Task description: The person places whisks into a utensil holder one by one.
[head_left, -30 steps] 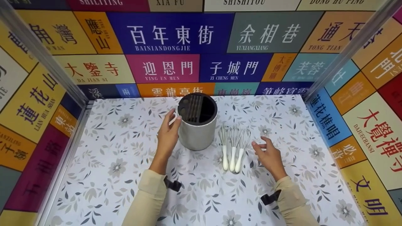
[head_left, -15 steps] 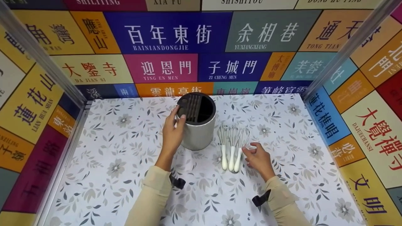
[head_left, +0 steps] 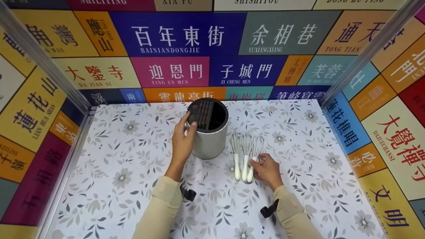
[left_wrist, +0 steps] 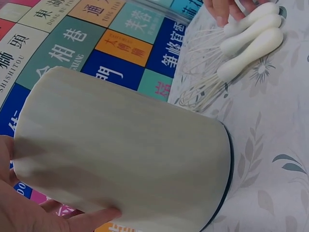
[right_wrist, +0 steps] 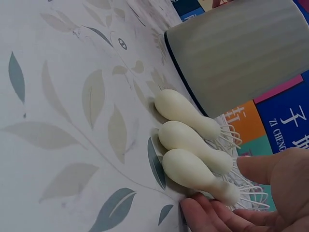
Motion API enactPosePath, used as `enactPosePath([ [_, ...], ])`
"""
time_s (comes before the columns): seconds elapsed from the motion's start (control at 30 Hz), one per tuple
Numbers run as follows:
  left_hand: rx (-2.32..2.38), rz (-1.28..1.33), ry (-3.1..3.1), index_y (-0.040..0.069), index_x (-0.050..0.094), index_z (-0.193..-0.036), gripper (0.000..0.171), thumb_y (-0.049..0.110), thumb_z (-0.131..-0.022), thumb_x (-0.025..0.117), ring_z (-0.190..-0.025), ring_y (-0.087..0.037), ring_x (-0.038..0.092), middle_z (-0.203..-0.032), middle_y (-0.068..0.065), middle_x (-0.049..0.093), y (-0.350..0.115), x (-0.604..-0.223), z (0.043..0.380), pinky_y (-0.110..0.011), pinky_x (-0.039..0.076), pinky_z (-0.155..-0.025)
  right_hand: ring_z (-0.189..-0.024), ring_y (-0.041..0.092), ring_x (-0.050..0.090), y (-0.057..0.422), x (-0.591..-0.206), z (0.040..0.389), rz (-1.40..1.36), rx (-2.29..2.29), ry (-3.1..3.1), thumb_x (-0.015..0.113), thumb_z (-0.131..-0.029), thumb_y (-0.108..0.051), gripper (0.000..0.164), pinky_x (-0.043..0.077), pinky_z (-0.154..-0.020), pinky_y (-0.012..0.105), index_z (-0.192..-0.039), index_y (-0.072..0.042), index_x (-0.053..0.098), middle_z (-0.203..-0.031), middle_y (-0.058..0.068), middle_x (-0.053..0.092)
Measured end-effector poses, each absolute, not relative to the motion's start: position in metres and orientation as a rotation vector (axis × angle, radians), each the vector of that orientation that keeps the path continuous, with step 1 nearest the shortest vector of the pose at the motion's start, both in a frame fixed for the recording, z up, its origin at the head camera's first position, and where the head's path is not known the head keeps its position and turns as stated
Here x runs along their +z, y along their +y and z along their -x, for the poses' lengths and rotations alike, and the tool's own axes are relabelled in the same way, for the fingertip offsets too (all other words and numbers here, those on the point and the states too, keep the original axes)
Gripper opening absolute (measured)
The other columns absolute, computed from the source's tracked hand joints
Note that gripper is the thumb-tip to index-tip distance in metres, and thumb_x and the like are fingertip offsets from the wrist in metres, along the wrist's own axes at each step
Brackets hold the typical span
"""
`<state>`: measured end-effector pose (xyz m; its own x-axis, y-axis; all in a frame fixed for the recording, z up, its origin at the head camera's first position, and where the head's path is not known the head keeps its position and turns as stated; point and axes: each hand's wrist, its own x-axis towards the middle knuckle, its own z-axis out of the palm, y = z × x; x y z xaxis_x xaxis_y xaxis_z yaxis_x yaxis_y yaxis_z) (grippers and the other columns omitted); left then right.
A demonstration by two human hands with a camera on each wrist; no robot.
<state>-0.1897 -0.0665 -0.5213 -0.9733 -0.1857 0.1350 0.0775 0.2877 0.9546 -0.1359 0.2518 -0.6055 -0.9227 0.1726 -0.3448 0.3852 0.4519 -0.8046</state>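
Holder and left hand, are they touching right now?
Touching. The left wrist view shows a fingertip of the left hand lying against the side of the holder.

Colourful lettered walls (head_left: 181, 41), floral tabletop (head_left: 116, 205).

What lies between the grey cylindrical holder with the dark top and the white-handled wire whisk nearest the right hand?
Two matching whisks lie there side by side; the head view shows both.
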Motion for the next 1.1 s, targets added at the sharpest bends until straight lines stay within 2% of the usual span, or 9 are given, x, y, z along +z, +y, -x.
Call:
enactPosePath([
  [0.27, -1.746, -0.093, -2.346, 0.03, 0.05, -0.152, 0.05, 0.041, -0.104, 0.057, -0.13, -0.024, 0.052, -0.148, -0.007, 0.052, -0.063, -0.525, 0.193, -0.047, 0.042, -0.111, -0.07, 0.018, 0.071, 0.254, -0.609, 0.135, -0.54, -1.493, 2.464, 0.073, -0.093, -0.018, 0.054, 0.061, -0.06, 0.036, -0.14, -0.004, 0.05, -0.109, 0.02, 0.073],
  [0.57, -1.756, -0.102, -2.323, 0.029, 0.051, -0.151, 0.049, 0.037, -0.103, 0.058, -0.128, -0.026, 0.053, -0.146, -0.01, 0.053, -0.066, -0.525, 0.193, -0.046, 0.042, -0.11, -0.075, 0.019, 0.071, 0.255, -0.602, 0.133, -0.552, -1.514, 2.45, 0.068, -0.095, -0.017, 0.055, 0.061, -0.061, 0.037, -0.145, -0.005, 0.048, -0.112, 0.017, 0.07],
  [0.83, -1.756, -0.099, -2.313, 0.029, 0.052, -0.15, 0.049, 0.037, -0.102, 0.059, -0.126, -0.026, 0.053, -0.144, -0.011, 0.053, -0.067, -0.526, 0.193, -0.047, 0.042, -0.11, -0.08, 0.023, 0.071, 0.254, -0.593, 0.135, -0.555, -1.545, 2.504, 0.07, -0.093, -0.017, 0.052, 0.062, -0.064, 0.042, -0.141, -0.007, 0.052, -0.111, 0.016, 0.068],
  [1.1, -1.729, -0.113, -2.344, 0.031, 0.051, -0.151, 0.049, 0.04, -0.103, 0.057, -0.126, -0.027, 0.053, -0.144, -0.01, 0.052, -0.067, -0.528, 0.192, -0.048, 0.042, -0.109, -0.078, 0.018, 0.072, 0.251, -0.586, 0.136, -0.521, -1.603, 2.468, 0.068, -0.095, -0.018, 0.055, 0.062, -0.068, 0.045, -0.145, -0.008, 0.048, -0.113, 0.016, 0.067],
])
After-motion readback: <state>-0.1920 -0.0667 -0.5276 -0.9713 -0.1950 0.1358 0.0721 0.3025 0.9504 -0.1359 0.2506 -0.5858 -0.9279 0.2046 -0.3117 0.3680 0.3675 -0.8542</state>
